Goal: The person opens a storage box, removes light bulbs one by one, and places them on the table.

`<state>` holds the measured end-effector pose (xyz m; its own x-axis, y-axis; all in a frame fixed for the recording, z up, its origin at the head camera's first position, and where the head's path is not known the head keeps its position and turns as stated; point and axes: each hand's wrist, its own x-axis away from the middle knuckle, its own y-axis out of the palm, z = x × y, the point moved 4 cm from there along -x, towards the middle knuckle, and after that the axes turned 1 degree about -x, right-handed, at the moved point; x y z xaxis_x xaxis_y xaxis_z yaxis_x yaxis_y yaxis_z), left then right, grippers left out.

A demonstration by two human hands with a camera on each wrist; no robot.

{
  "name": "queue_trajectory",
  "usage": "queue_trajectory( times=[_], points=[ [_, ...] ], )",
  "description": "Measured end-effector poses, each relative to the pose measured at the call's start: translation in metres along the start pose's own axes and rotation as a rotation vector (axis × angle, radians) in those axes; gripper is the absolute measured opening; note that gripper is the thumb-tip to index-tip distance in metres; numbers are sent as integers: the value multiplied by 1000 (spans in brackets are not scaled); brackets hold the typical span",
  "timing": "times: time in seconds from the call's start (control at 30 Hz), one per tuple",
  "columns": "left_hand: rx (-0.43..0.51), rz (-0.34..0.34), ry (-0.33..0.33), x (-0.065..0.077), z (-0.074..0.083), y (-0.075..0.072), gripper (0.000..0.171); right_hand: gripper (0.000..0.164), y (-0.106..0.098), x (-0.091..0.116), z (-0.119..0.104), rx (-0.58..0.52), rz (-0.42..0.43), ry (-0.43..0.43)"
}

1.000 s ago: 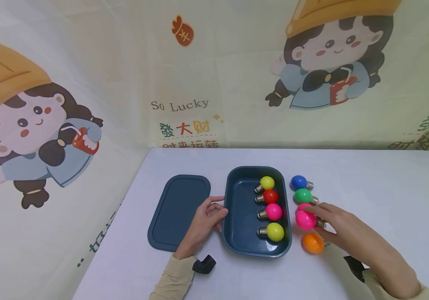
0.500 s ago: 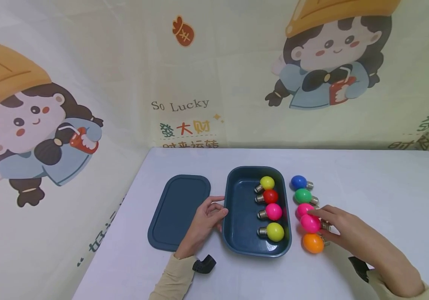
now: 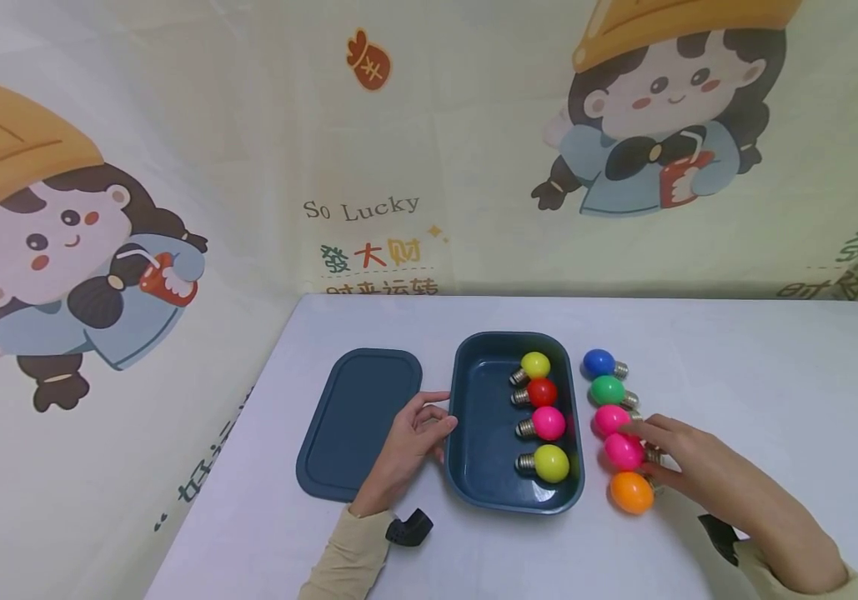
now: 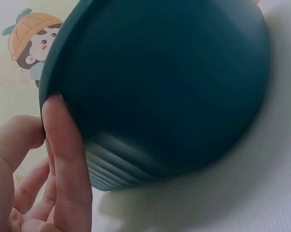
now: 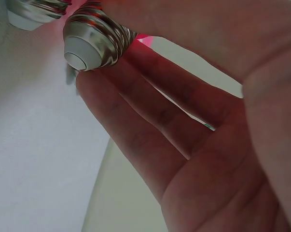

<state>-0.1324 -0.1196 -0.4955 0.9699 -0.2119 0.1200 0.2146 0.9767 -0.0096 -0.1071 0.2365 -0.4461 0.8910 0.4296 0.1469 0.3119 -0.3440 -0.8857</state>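
Note:
My left hand [image 3: 417, 429] holds the left rim of a dark blue plastic box [image 3: 484, 492]; in the left wrist view its fingertips lie against the outer wall [image 4: 169, 87]. My right hand [image 3: 687, 454] pinches a pink light bulb [image 3: 624, 452] by its metal screw base [image 5: 94, 41]. This bulb lies in a column right of the box, between another pink bulb [image 3: 611, 421] and an orange bulb [image 3: 631, 492]. Inside the box along the right wall lie a yellow bulb [image 3: 536, 365], a red bulb [image 3: 542, 392], a pink bulb [image 3: 549, 423] and a second yellow bulb [image 3: 551, 463].
Farther up the right column lie a green bulb [image 3: 607, 390] and a blue bulb [image 3: 598, 363]. A dark blue lid [image 3: 361, 421] lies flat left of the box. The white table [image 3: 774, 358] ends at a printed backdrop cloth [image 3: 489, 167].
The pink bulb in my right hand has moved slightly right and down, in line with the others. The orange bulb has shifted a little right and down. My left hand stays put.

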Motion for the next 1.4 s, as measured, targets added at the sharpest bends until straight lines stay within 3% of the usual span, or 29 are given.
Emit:
queue_trajectory(
  times=[0.5, 0.83, 1.0, 1.4],
  points=[
    [-5, 4, -4, 0, 2, 0, 46, 49, 4, -2, 4, 2, -35, 20],
    [-7, 4, -11, 0, 2, 0, 47, 48, -1, 0, 2, 47, 0, 15],
    [-4, 7, -10, 0, 2, 0, 47, 49, -5, 2, -5, 59, 45, -19],
    [4, 1, -15, 0, 4, 0, 47, 50, -11, -2, -33, 66, 34, -19]
  ],
)
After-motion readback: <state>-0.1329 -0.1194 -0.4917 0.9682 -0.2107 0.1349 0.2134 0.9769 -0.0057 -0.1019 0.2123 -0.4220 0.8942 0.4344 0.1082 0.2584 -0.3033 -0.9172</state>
